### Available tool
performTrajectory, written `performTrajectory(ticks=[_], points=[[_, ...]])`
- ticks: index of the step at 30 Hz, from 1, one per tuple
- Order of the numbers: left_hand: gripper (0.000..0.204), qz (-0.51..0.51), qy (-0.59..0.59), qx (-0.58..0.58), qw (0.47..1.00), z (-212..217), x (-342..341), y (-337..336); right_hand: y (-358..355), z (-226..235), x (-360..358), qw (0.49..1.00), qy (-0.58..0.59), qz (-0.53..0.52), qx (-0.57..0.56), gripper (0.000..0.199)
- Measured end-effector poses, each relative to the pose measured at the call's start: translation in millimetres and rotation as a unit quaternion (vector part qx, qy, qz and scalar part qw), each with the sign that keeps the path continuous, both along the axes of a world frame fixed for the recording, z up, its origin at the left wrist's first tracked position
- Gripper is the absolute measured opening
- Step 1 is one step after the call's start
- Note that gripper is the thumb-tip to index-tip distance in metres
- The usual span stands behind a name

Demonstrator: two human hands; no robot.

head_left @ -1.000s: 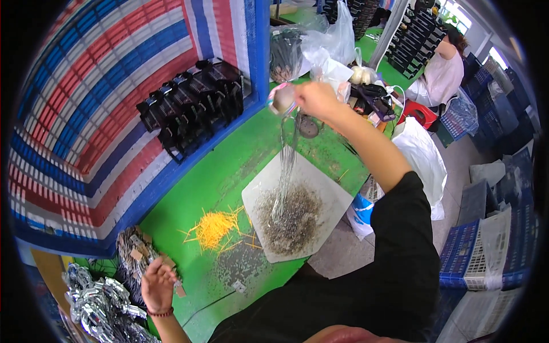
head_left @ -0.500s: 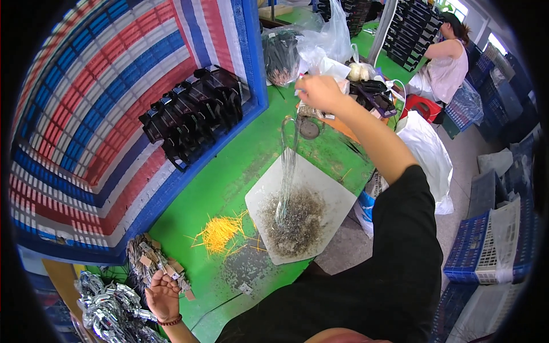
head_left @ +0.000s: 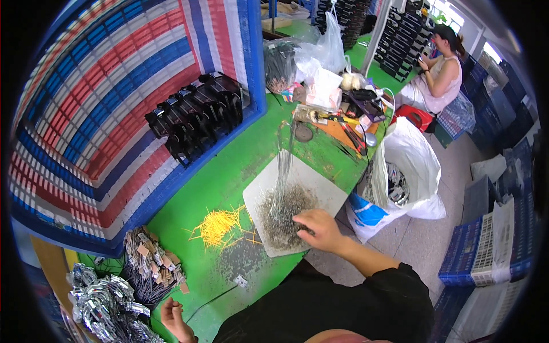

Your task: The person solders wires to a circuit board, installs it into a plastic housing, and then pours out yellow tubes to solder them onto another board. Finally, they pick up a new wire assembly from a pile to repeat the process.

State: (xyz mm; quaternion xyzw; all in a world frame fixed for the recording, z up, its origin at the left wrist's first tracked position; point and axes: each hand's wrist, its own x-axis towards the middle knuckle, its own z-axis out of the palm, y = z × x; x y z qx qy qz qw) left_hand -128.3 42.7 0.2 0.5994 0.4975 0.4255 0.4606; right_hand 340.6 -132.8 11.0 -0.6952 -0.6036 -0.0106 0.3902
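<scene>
Over the right part of a pale board (head_left: 269, 183), my right hand (head_left: 321, 230) hovers with loosely bent fingers, holding nothing that I can see. Dark grey small bits (head_left: 286, 220) are heaped on the board beside its fingertips. A bundle of thin silvery strands (head_left: 283, 171) runs from the heap toward the far side. My left hand (head_left: 177, 321) is at the lower left, partly cut off, with its fingers half curled and apart. Near it lie a thin dark cable (head_left: 214, 299) ending in a small pale tag-like piece (head_left: 241, 281), and a bundle of grey cables with tan tabs (head_left: 151, 257).
Yellow thin sticks (head_left: 217, 228) lie left of the board. Silvery shiny parts (head_left: 106, 303) fill the lower left corner. A blue-framed crate (head_left: 260, 86) holds black parts (head_left: 197, 117). Tools (head_left: 349, 131) lie at the far right; an open white sack (head_left: 420, 160) stands beyond the table edge. A person (head_left: 440, 80) sits beyond.
My right hand has come back from the far side of the table to the board. My left hand has drawn down and slightly right, away from the grey cables. My view has shifted slightly.
</scene>
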Motion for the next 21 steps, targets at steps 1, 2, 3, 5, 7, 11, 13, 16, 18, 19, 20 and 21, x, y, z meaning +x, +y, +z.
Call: performTrajectory(ticks=[1,2,3,5,7,11,13,16,18,19,20,21], points=[[0.026,-0.005,0.033,-0.004,0.999,12,1,-19,-2,-10,-9,1.0,-0.013,0.007,0.011,0.041],[0.029,-0.002,0.12,0.038,0.992,9,-5,-32,-5,-20,-19,0.999,-0.021,0.016,0.018,0.043],[0.032,0.001,0.206,0.081,0.975,7,-12,-44,-5,-28,-24,0.999,-0.039,0.022,-0.014,0.048],[0.037,0.004,0.312,0.191,0.931,-1,-32,-78,1,-48,-30,0.996,-0.077,0.047,-0.004,0.05],[0.043,-0.005,0.352,0.235,0.906,-24,-52,-91,3,-56,-29,0.989,-0.142,0.041,0.011,0.053],[0.051,0.026,0.367,0.237,0.899,-28,-40,-105,6,-52,-30,0.987,-0.159,0.011,0.022,0.057],[0.053,0.049,0.382,0.267,0.883,-43,-40,-103,3,-60,-26,0.98,-0.196,-0.001,0.03,0.055],[0.054,0.095,0.372,0.308,0.871,-46,-37,-104,4,-55,-30,0.978,-0.204,-0.003,0.046,0.053],[0.053,0.119,0.397,0.314,0.854,-51,-36,-106,12,-60,-28,0.976,-0.208,0.01,0.056,0.052],[0.052,0.127,0.407,0.315,0.848,-50,-33,-106,17,-63,-28,0.976,-0.209,0.018,0.057,0.052],[0.053,0.131,0.419,0.302,0.846,-48,-33,-107,16,-64,-30,0.974,-0.216,0.019,0.062,0.052],[0.053,0.134,0.43,0.289,0.845,-46,-33,-107,16,-65,-31,0.972,-0.223,0.019,0.068,0.051]])
